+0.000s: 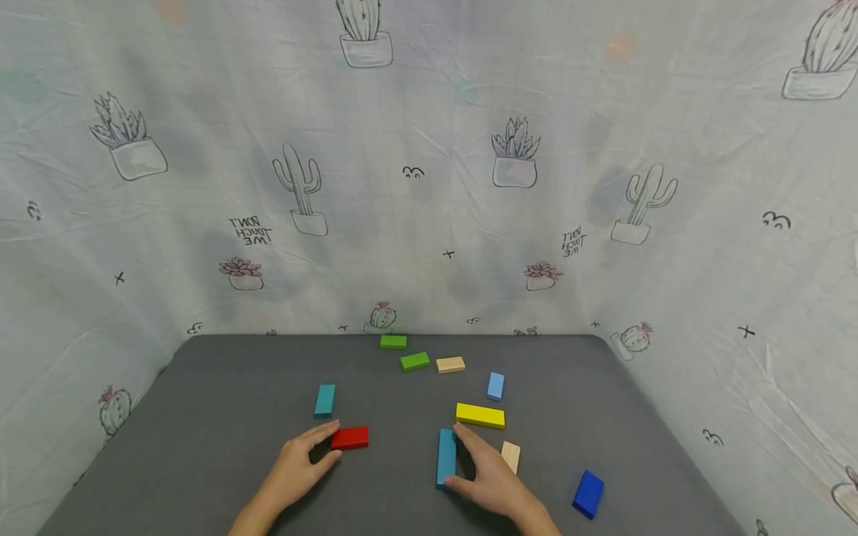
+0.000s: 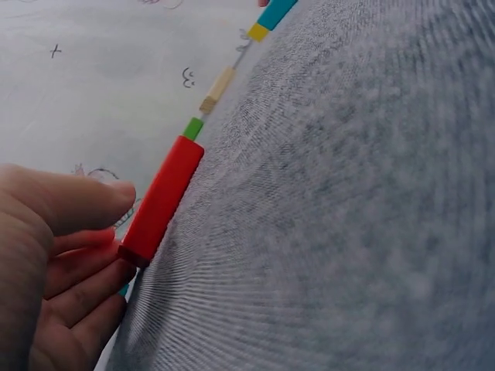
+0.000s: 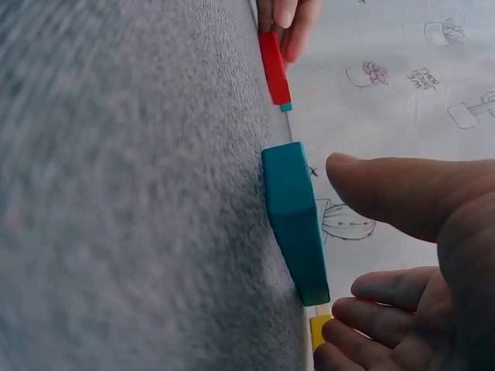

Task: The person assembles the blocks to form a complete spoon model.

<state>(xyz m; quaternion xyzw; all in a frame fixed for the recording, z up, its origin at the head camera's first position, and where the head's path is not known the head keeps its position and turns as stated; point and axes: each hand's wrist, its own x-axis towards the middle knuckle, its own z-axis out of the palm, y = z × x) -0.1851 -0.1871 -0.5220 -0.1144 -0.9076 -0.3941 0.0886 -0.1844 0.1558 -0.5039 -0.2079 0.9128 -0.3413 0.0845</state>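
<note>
A red block lies flat on the grey table, left of the middle. At its left end is my left hand, thumb and fingers spread apart. The left wrist view has the thumb off the red block; whether a fingertip touches its end I cannot tell. To the right lies a long teal-blue block. My right hand is beside it, index finger near its far end and thumb near its close end. In the right wrist view, a gap separates the thumb from the teal-blue block.
Beyond the hands lie a teal block, two green blocks, a wooden block, a light blue block and a yellow block. Another wooden block is partly behind the right hand. A dark blue block sits at right.
</note>
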